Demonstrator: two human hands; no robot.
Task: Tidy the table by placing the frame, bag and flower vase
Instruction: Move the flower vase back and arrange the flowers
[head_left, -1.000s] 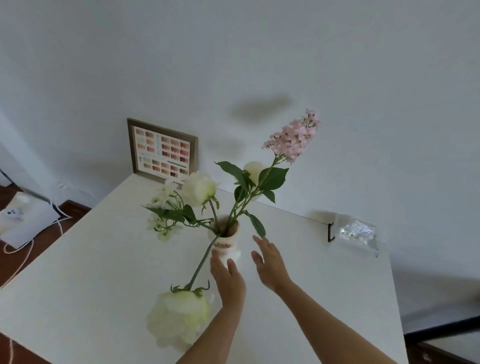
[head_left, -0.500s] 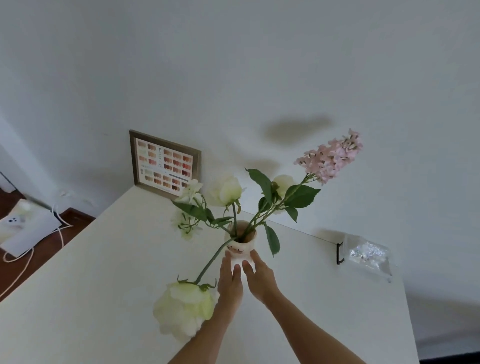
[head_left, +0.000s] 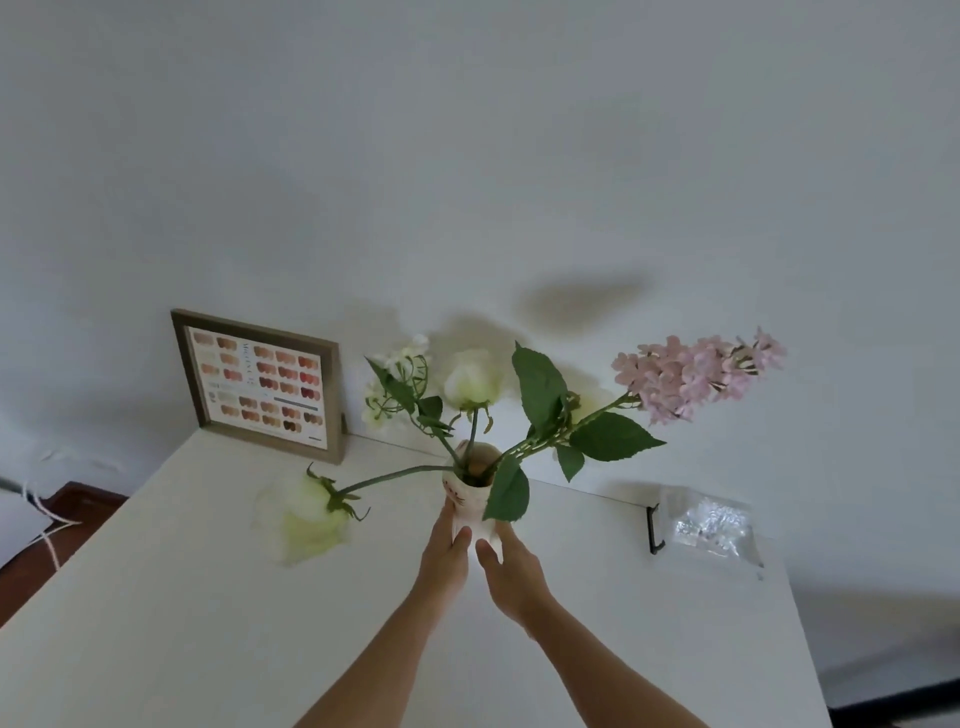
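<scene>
A small white flower vase (head_left: 464, 500) with white roses, green leaves and a pink lilac sprig stands near the back middle of the white table (head_left: 208, 597). My left hand (head_left: 443, 558) and my right hand (head_left: 511, 569) wrap its lower part from both sides. One white rose (head_left: 306, 519) droops to the left over the tabletop. A wooden picture frame (head_left: 262, 382) with a colour chart leans upright on the wall at the back left. A clear plastic bag (head_left: 709, 525) with a black clip lies at the back right.
The table's back edge meets a plain white wall (head_left: 467, 156). At the left, below the table, dark wooden floor (head_left: 31, 561) and a white cable show. The table's right edge drops off past the bag.
Both hands have closed around the vase and pushed it farther back toward the wall. The drooping rose has swung from the near side to the left.
</scene>
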